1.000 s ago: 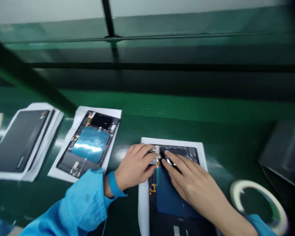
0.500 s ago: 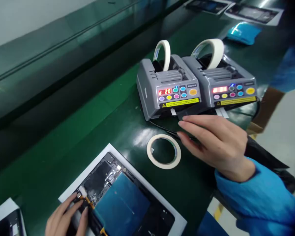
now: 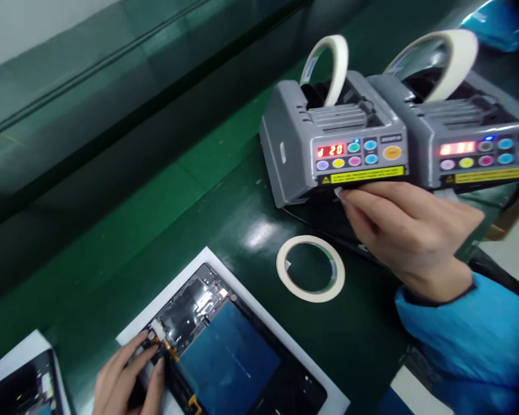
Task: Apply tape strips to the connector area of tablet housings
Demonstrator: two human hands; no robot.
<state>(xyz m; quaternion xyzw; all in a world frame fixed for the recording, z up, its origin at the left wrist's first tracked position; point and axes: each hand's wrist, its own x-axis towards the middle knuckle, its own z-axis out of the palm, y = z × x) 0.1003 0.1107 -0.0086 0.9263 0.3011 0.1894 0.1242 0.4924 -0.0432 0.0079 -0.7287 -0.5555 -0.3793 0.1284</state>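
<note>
The opened tablet (image 3: pixel 237 357) lies on a white sheet (image 3: pixel 168 295), whose top corner points towards the far side of the worktop (image 3: pixel 350 328). Its inside is uncovered: a wide blue panel, a shiny dark plate beside it, and orange ribbons along the left edge.

The left hand (image 3: pixel 123 380) is at this left edge, close to the tablet's corner. Its fingers are loosely curved and moderately apart, and the tips touch the tablet beside a small white piece and an orange ribbon.

The right hand (image 3: pixel 419 225) is narrow, with thumb and forefinger pressed together on a small white tape strip (image 3: pixel 338 192), under the front of the left dispenser (image 3: pixel 303 138). The wrist is in a blue sleeve (image 3: pixel 467 340).

This dispenser shows red digits and carries an upright tape roll (image 3: pixel 341 63). The right dispenser (image 3: pixel 462 135) stands just beside it, nearer to the front edge of the worktop, and carries a wider roll (image 3: pixel 462 57). Between the dispensers and the sheet, a loose tape ring (image 3: pixel 318 296) lies flat on the worktop. Left of the left hand, a second tablet (image 3: pixel 17 389) shows only partly, on its own white paper (image 3: pixel 21 351).
</note>
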